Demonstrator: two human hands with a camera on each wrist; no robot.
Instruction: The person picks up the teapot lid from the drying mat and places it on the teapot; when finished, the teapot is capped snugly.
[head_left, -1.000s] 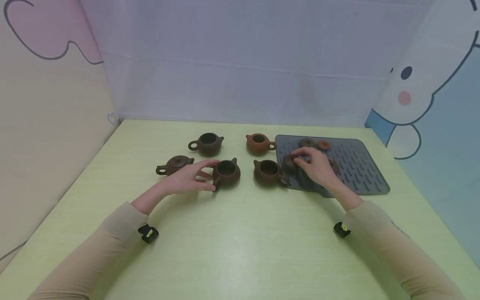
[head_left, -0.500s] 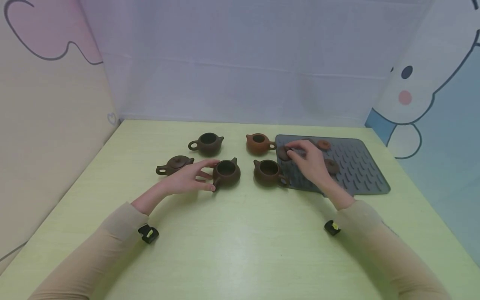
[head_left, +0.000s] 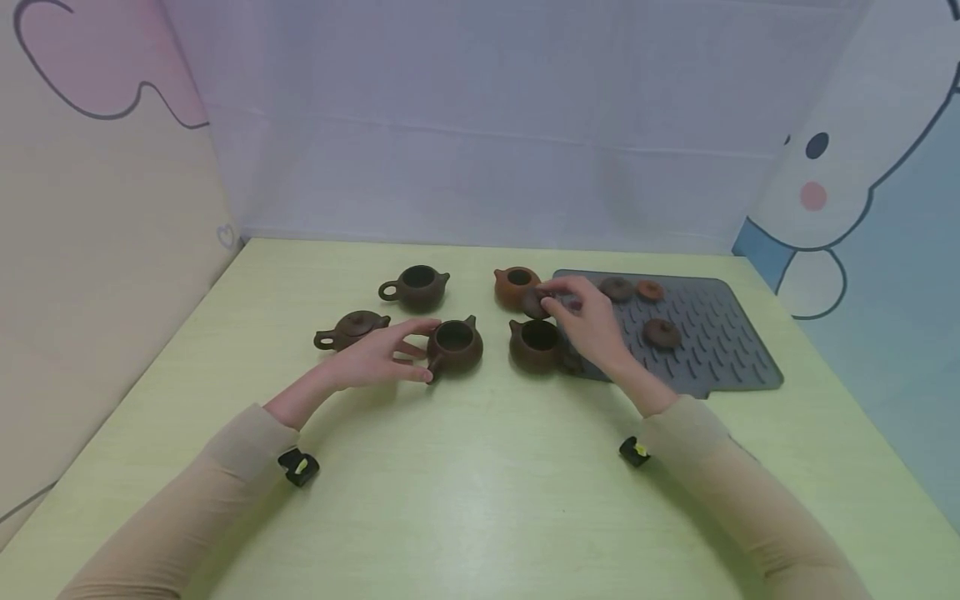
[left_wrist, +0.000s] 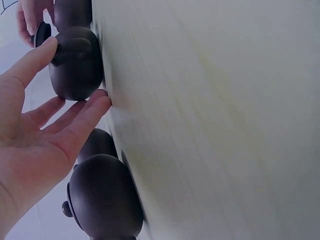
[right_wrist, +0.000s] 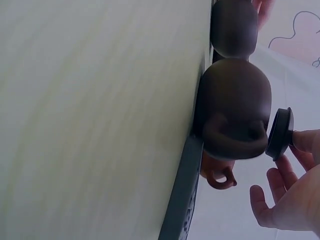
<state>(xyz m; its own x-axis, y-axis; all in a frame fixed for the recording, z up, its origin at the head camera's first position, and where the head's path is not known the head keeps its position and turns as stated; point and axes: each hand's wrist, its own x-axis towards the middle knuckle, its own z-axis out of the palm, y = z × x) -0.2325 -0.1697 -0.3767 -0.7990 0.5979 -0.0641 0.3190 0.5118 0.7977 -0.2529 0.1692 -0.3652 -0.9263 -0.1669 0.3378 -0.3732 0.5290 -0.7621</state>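
"One dark lid (head_left: 534,304) is up off the surface. Who has it?"

"The right hand (head_left: 596,325). Thumb and fingertips pinch it, tilted, apart from the mouth of the near-right teapot (head_left: 534,360). Seen from the head, it overlaps the front of the orange-brown teapot (head_left: 510,288)."

"And the left hand (head_left: 375,357)?"

"Spread, fingers extended, around one side of the near-middle teapot (head_left: 459,358), thumb tip at its handle (left_wrist: 75,47). I can't tell how firmly the fingers press."

"What stands behind that hand?"

"A lidded teapot (head_left: 351,333), handle pointing left, and farther back a black-brown teapot (head_left: 422,298) with its mouth showing. All five pots stand on the pale counter (head_left: 487,500)."

"What's on the grey mat (head_left: 731,346)?"

"Three lids: the dark-grey lid (head_left: 617,290) and the orange lid (head_left: 650,291) just beside each other at the back, the brown lid (head_left: 662,335) nearer the front."
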